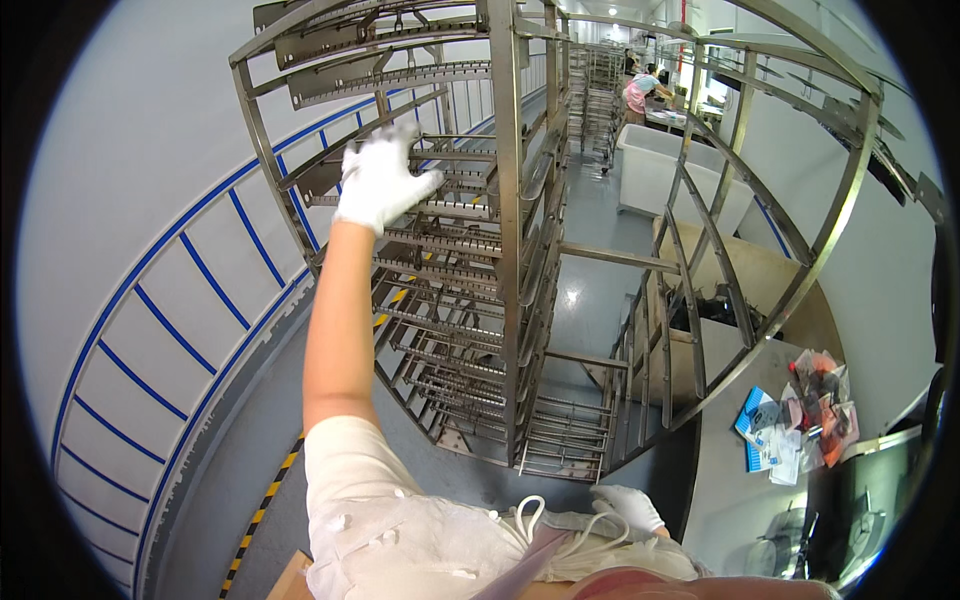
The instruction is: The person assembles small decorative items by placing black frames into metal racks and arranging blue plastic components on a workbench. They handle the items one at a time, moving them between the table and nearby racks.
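Note:
My left hand, in a white glove, is raised in front of a tall metal rack. Its thumb points right and stands apart from the fingers, whose tips are smeared by motion. Nothing shows in that hand. Close to it are the rack's notched metal bars, stacked in many levels; whether the glove touches one I cannot tell. My right hand, also gloved in white, is low by my waist, next to the white cords of my clothing. Its fingers are partly hidden.
A second, open rack frame stands to the right. Near it is a metal table with bagged parts and a blue-and-white packet. Farther off are a white tub and a person. A blue-barred railing lines the left wall.

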Demonstrator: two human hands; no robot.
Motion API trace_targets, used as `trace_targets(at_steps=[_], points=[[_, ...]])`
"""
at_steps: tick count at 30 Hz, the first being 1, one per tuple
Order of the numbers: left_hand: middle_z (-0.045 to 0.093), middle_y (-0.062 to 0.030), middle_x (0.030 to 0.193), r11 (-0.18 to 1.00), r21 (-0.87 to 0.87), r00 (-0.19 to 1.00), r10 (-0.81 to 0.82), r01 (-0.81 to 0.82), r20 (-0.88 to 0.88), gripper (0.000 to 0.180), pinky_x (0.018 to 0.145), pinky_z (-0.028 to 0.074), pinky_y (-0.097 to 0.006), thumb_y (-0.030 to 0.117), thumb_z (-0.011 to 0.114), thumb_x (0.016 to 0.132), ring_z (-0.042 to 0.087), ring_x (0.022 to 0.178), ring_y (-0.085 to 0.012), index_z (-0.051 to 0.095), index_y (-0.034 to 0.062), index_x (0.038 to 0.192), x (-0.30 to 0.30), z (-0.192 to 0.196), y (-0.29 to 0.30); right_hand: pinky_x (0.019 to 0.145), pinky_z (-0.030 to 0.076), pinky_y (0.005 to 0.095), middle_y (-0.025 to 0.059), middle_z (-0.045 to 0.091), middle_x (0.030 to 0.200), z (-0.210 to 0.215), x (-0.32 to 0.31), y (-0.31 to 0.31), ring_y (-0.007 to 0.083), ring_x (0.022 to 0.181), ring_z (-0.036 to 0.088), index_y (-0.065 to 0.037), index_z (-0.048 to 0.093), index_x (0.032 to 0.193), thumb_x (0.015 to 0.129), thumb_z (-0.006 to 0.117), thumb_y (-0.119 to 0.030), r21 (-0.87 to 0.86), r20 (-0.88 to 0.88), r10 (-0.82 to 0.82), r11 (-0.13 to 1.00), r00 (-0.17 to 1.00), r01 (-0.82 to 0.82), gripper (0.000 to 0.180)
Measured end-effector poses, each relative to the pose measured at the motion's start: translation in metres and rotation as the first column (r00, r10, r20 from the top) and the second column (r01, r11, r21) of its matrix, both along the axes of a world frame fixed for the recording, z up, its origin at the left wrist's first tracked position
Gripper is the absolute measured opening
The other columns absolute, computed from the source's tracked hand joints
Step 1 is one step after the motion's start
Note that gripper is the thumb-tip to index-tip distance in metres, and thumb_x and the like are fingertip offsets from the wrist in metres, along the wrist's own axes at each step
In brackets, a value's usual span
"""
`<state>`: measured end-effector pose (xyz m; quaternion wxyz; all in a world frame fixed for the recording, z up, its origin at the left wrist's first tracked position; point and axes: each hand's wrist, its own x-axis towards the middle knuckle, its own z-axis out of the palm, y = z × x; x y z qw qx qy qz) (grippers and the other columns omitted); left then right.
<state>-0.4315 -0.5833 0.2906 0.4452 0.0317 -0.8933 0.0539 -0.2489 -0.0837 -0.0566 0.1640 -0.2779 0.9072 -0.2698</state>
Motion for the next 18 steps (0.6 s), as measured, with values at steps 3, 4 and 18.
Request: trace_targets(at_steps=[3,4,18], points=[[0.073,-0.0199,0.120,0.983,0.145,0.884,0.034,-0.114,0.466,0.054,0.101,0.053,-0.042,0.052,0.062,0.086,0.069,0.112,-0.0366,0.074,0.0111,0.118,0.001,0.036,-0.004,0.095,0.053,0.0479,0.0190,0.072,0.117,0.002,-0.002,-0.008,0.0384,0.110,0.067,-0.010,0.066,0.131,0.098,0.055,-0.040,0.016,0.097,0.071,0.997,0.993,-0.073,0.046],[0.074,-0.0196,0.114,0.974,0.165,0.877,0.062,-0.158,0.476,0.046,0.098,0.054,-0.045,0.049,0.060,0.090,0.069,0.109,-0.0373,0.078,0.0104,0.108,0.009,0.040,-0.004,0.095,0.053,0.0477,0.0187,0.072,0.117,0.000,-0.001,-0.007,0.0385,0.110,0.067,-0.011,0.065,0.132,0.098,0.056,-0.041,-0.010,0.091,0.120,0.993,0.989,-0.120,0.046],[0.072,-0.0076,0.097,-0.336,0.927,0.672,-0.650,0.166,-0.355,0.048,0.076,0.055,-0.031,0.030,0.062,0.102,0.065,0.082,-0.0165,0.056,0.0047,0.143,0.214,-0.250,0.190,0.096,0.053,0.0421,0.0156,0.070,0.122,0.071,0.071,0.035,0.0316,0.113,0.066,-0.006,0.063,0.132,0.090,0.069,-0.020,-0.445,-0.494,-0.200,0.894,0.846,-0.048,0.045]])
